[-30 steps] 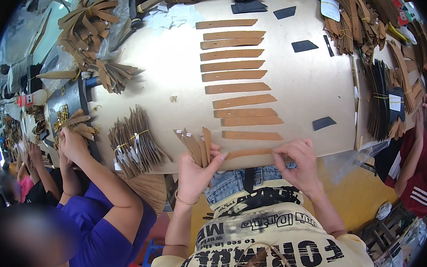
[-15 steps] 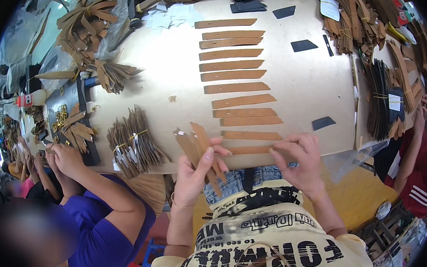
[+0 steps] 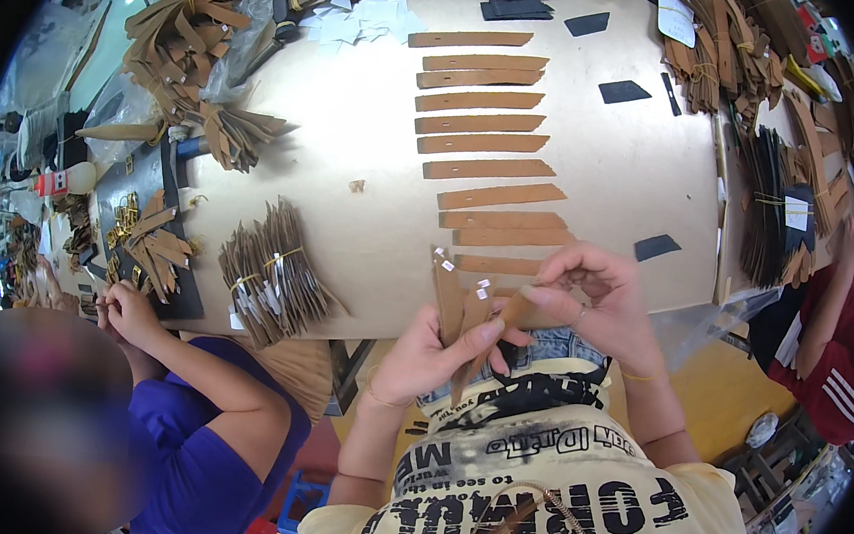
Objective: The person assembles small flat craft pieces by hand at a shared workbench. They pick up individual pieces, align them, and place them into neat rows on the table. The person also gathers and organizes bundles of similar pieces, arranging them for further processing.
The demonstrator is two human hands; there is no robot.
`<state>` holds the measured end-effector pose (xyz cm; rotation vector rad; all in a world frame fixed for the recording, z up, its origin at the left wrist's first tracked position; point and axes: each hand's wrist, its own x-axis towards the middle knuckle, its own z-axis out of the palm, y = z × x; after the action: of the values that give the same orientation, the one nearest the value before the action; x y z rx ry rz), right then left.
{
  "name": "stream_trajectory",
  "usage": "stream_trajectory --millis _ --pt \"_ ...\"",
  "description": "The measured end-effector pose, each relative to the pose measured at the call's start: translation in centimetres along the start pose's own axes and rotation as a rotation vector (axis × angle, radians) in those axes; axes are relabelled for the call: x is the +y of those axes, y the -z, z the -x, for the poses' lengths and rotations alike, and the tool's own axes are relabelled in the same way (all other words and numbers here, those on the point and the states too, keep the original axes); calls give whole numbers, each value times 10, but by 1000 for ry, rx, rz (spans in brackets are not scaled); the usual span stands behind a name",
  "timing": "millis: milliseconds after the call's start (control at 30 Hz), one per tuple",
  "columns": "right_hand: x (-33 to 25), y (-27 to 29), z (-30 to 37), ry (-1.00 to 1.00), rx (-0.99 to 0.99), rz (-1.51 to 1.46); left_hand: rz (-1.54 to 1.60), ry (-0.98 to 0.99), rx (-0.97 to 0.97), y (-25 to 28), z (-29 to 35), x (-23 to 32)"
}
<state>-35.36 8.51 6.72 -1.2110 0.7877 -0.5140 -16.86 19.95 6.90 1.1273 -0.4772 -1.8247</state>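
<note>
My left hand [image 3: 418,362] is closed round several brown leather strips [image 3: 449,304], fanned upward, with small white tags near their upper ends. Beside it, my right hand [image 3: 599,306] pinches the end of another leather strip [image 3: 515,312] between thumb and fingers. That strip's lower end runs in by the left fingers. Beyond both hands, a column of similar tan leather strips [image 3: 485,144] lies spaced out on the table [image 3: 350,231], each roughly crosswise. The nearest ones are partly hidden by my hands.
Left of my hands sits a rubber-banded bundle of brown strips [image 3: 271,275]. Black leather pieces [image 3: 625,92] lie at the right and far side. White paper slips [image 3: 351,22] are scattered at the back. A co-worker's arm [image 3: 203,370] is close on my left; another person [image 3: 833,339] is at the right.
My right hand has moved left, lifting the strip from the near end of the column to my left hand. The left hand has turned its strips more upright, and the view has shifted slightly.
</note>
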Motion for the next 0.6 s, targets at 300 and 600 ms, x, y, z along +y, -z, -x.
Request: stream_trajectory --millis 300,600 --pt "21 7 44 -53 28 532 -262 86 346 19 13 -21" --pt "32 11 50 96 117 828 -419 -29 625 24 21 -20"
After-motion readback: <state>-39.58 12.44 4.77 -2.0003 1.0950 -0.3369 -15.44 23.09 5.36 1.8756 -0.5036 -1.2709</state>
